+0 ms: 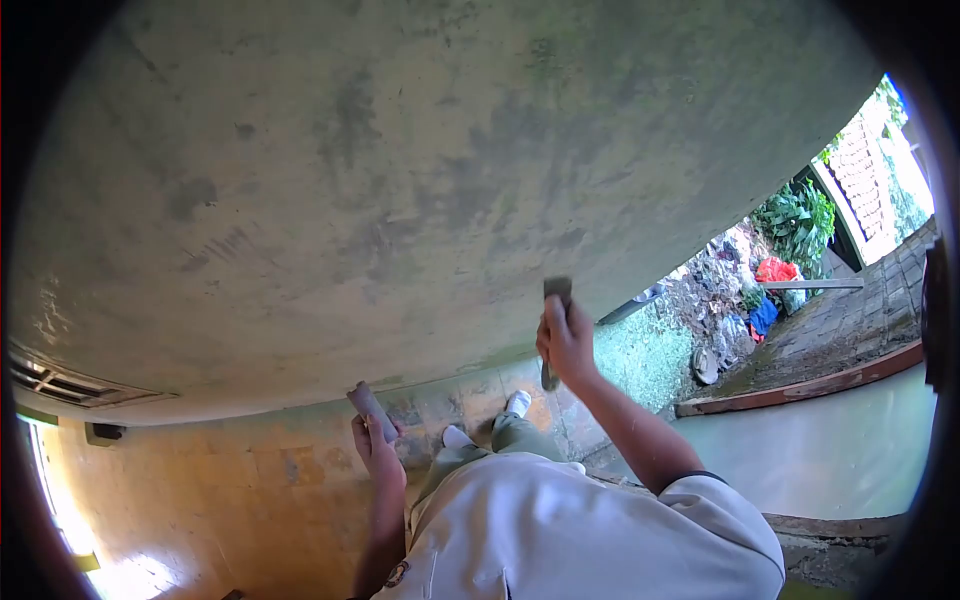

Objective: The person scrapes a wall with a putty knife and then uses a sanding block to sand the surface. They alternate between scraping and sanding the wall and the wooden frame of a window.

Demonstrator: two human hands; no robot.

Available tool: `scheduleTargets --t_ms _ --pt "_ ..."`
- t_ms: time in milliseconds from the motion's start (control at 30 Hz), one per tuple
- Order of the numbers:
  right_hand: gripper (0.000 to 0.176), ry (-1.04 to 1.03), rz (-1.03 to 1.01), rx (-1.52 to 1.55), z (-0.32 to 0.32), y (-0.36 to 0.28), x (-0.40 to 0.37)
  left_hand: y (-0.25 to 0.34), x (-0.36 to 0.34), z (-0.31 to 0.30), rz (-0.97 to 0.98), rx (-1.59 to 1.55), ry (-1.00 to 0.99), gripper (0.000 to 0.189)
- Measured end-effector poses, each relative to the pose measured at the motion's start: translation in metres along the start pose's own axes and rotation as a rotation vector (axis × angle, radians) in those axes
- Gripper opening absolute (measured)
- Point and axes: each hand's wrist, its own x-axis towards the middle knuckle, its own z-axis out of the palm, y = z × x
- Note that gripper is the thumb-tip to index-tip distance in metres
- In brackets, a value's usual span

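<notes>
In front of me rises a large pale wall (420, 200) with grey smudged patches and greenish stains. My right hand (567, 345) is raised near the wall's lower right part, fingers closed round a putty knife (558, 290). The tool's broad dark end points up toward the wall, and its other end sticks out below the fist. My left hand (376, 447), lower down and to the left, grips a flat grey rectangular plate (370, 408). That plate tilts up toward the foot of the wall, apart from the putty knife.
My feet in white footwear (518, 403) stand on a worn tiled floor (270, 465). A vent grille (85, 385) sits low at the left. To the right are a low wall with a reddish edge (800, 382), strewn rubbish (725, 270), a red bag (776, 270) and green plants (800, 215).
</notes>
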Motion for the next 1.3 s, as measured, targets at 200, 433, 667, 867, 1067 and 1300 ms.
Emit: scheduleTargets --t_ms 200,433,667,867,1067,1300 --pt "0.031 0.017 0.084 -0.181 -0.018 0.071 -0.022 0.001 -0.001 0.007 0.013 0.013 0.060 0.028" --pt "0.033 0.064 -0.012 0.145 -0.014 0.010 0.007 -0.007 -0.015 -0.004 -0.010 -0.007 0.058 0.030" --pt "0.030 -0.040 0.048 -0.011 -0.018 0.033 0.022 -0.003 -0.032 0.009 0.027 0.037 0.097 0.027" --pt "0.031 -0.033 0.017 0.161 -0.025 0.010 0.014 -0.009 -0.056 0.018 0.036 -0.002 0.164 0.027" --pt "0.032 -0.128 0.611 0.243 -0.094 0.090 -0.052 -0.032 -0.091 0.048 -0.057 0.070 0.217 0.026" --pt "0.024 -0.191 0.933 0.352 -0.143 0.128 -0.141 -0.050 -0.142 0.060 -0.122 0.131 0.077 0.023"
